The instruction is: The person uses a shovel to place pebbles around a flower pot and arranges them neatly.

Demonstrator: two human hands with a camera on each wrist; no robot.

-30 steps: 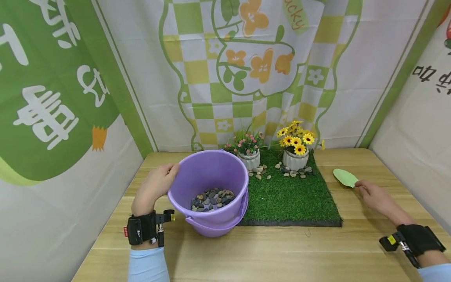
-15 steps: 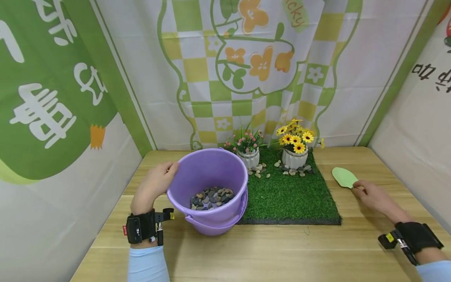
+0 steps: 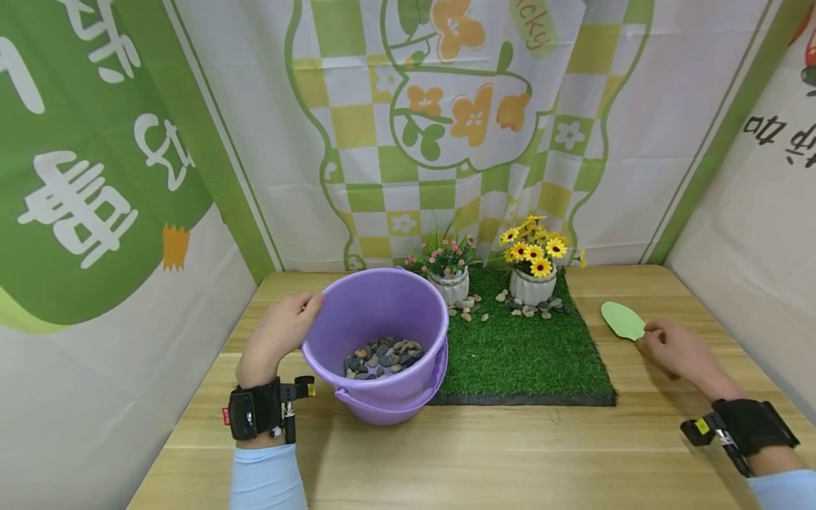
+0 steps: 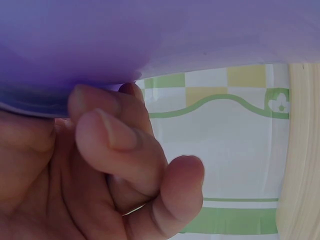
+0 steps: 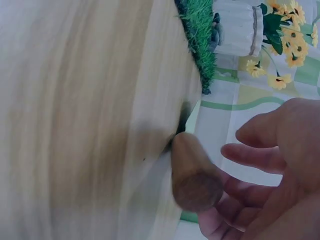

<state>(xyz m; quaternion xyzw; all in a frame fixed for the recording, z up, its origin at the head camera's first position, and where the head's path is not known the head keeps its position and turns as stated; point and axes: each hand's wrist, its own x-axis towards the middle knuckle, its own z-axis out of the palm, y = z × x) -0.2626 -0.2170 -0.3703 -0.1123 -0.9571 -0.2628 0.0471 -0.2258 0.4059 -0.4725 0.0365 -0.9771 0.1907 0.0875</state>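
Observation:
My left hand (image 3: pixel 280 336) grips the near-left rim of a purple bucket (image 3: pixel 376 301), thumb over the edge; in the left wrist view its curled fingers (image 4: pixel 125 145) lie right under the rim. Inside the bucket, grey and tan pebbles (image 3: pixel 384 356) cover much of the bottom. At the right lies a small trowel with a pale green blade (image 3: pixel 622 321) and a wooden handle (image 5: pixel 195 175). My right hand (image 3: pixel 685 354) is beside that handle, its thumb and index finger spread away while the lower fingers are close against it.
A green turf mat (image 3: pixel 529 361) lies right of the bucket. On its far part stand a pot of pink flowers (image 3: pixel 451 287) and a pot of yellow flowers (image 3: pixel 534 287), pebbles around both. Printed curtains (image 3: pixel 363 156) enclose the wooden table (image 3: pixel 484 460).
My right hand has loosened from the trowel's handle, its fingers spreading apart, while the trowel lies on the table. The left hand and the bucket stay as they were.

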